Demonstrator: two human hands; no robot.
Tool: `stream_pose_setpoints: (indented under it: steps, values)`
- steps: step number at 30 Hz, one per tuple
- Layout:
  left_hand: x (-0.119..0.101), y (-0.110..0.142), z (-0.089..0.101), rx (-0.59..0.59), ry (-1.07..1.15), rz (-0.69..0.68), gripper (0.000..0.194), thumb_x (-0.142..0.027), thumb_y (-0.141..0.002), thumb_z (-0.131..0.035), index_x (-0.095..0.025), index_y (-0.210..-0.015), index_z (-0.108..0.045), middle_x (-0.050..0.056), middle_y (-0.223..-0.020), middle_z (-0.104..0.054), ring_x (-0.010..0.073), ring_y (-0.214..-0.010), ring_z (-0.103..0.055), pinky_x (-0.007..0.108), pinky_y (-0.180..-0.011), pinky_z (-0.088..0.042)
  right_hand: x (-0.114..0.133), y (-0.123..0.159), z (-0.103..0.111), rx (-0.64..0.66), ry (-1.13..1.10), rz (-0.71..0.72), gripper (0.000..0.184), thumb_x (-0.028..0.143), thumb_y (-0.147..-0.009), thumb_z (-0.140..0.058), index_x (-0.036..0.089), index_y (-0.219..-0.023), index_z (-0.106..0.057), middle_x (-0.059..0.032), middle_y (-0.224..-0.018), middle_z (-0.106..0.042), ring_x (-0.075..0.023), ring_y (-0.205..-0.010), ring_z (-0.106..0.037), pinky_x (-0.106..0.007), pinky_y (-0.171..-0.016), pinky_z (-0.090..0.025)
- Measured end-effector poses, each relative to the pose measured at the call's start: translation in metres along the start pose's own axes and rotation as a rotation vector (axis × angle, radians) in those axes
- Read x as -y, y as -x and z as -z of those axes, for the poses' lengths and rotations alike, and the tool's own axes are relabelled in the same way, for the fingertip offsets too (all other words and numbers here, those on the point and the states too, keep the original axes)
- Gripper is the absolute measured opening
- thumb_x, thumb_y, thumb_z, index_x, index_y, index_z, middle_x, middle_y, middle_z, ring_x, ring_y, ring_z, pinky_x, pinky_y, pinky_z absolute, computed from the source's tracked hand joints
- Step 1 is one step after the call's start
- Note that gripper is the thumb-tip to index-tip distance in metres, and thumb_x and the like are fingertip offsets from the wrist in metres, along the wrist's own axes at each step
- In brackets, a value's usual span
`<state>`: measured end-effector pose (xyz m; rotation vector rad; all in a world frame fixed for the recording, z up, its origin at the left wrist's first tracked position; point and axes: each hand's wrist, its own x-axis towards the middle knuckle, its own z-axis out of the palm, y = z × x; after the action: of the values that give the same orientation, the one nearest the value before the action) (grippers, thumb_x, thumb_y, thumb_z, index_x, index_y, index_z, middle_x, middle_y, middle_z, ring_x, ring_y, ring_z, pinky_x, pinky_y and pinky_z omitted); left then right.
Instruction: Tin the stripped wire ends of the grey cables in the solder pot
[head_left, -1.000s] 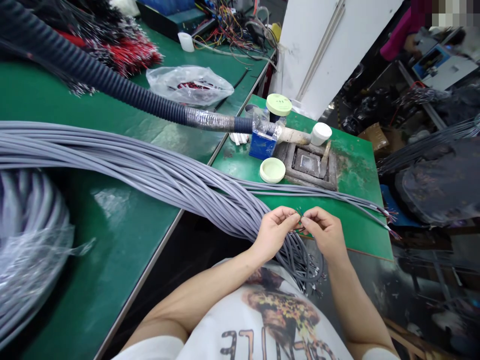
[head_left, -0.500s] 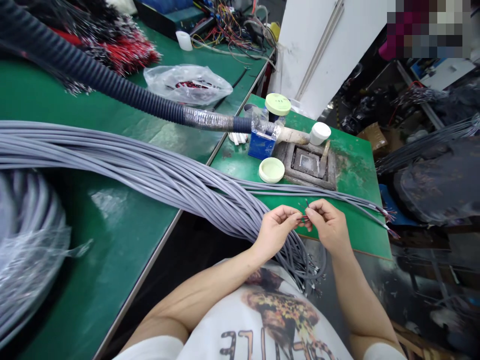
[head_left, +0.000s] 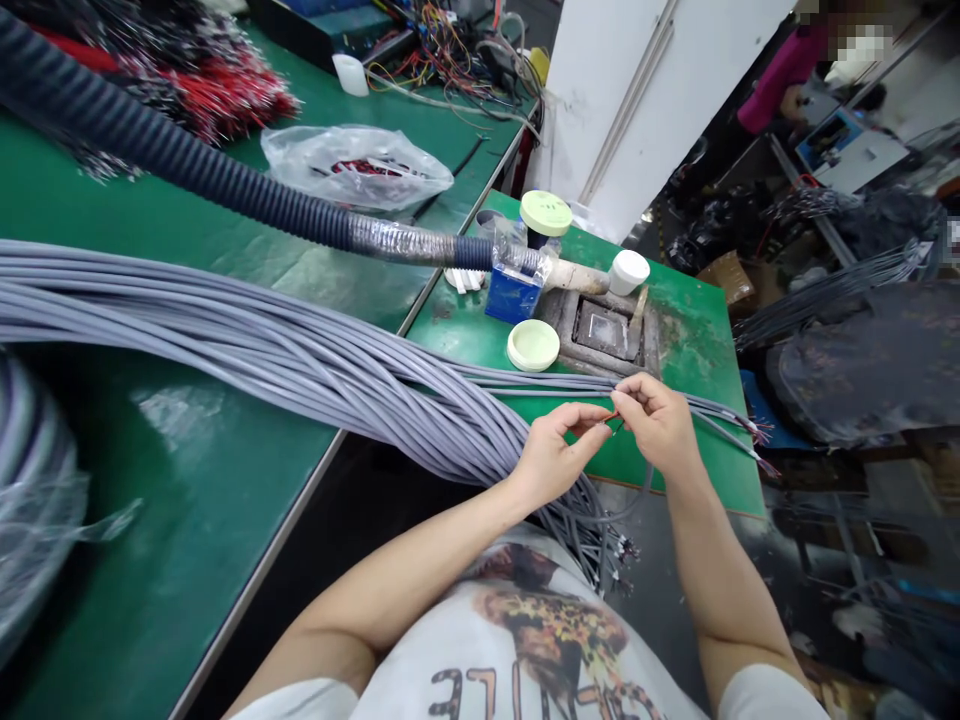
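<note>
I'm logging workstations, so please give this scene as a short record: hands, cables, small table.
Left hand: thumb and fingers pinching thin wires
Right hand: fingertips pinching at the same wires
Gray cables: long bundle over the larger table; a few run across the small one
Small green table: includes blue box, pale green lid, white tub

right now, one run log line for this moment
left fingers: pinching wires | right fingers: pinching wires | grey cables: across bench | hose: over box
</note>
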<state>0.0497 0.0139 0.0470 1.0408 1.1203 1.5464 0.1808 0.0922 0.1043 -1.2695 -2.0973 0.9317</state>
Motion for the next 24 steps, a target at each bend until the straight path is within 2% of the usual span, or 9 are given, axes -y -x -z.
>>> stream_pose_setpoints:
  steps: [4,7,11,15,24]
  values:
    - [0.002,-0.002,0.014,0.015,-0.247,-0.228,0.026,-0.022,-0.084,-0.058,-0.021,-0.109,-0.066,0.006,-0.087,-0.071,0.0181,-0.080,-0.061,0.032,-0.081,-0.046,-0.017,-0.034,0.016,-0.024,0.110,0.028,0.015,0.030,-0.081,-0.055,0.018,-0.072,-0.058,0.0043,-0.054,-0.049,-0.0097,-0.048,-0.042,-0.023,-0.047,-0.030]
    - [0.010,-0.004,0.021,0.012,-0.338,-0.307,0.027,-0.022,-0.085,-0.056,-0.021,-0.110,-0.066,0.006,-0.087,-0.071,0.0190,-0.079,-0.060,0.033,-0.079,-0.045,-0.032,-0.066,0.029,-0.008,0.258,0.028,0.015,0.028,-0.077,-0.053,0.017,-0.070,-0.060,0.0026,-0.054,-0.053,-0.0107,-0.049,-0.044,-0.023,-0.048,-0.031]
    - [0.019,-0.006,0.023,0.041,-0.395,-0.347,0.026,-0.022,-0.086,-0.055,-0.021,-0.109,-0.066,0.007,-0.085,-0.070,0.0191,-0.079,-0.060,0.033,-0.077,-0.045,-0.049,-0.105,0.033,0.028,0.555,-0.003,0.017,0.024,-0.074,-0.050,0.016,-0.071,-0.065,-0.0020,-0.063,-0.064,-0.0133,-0.057,-0.053,-0.024,-0.055,-0.036]
    - [0.020,-0.007,0.023,0.044,-0.407,-0.349,0.023,-0.022,-0.087,-0.053,-0.021,-0.106,-0.066,0.007,-0.084,-0.069,0.0190,-0.078,-0.060,0.033,-0.076,-0.045,-0.061,-0.130,0.025,0.053,0.685,-0.023,0.017,0.022,-0.072,-0.051,0.016,-0.070,-0.067,-0.0041,-0.067,-0.066,-0.0152,-0.063,-0.056,-0.025,-0.058,-0.036]
    - [0.017,-0.009,0.024,0.069,-0.396,-0.369,0.021,-0.019,-0.087,-0.052,-0.021,-0.102,-0.066,0.007,-0.087,-0.072,0.0196,-0.078,-0.060,0.034,-0.077,-0.043,-0.075,-0.151,0.011,0.086,0.846,-0.090,0.019,0.020,-0.072,-0.051,0.016,-0.077,-0.069,-0.0089,-0.077,-0.070,-0.0202,-0.072,-0.060,-0.027,-0.064,-0.037]
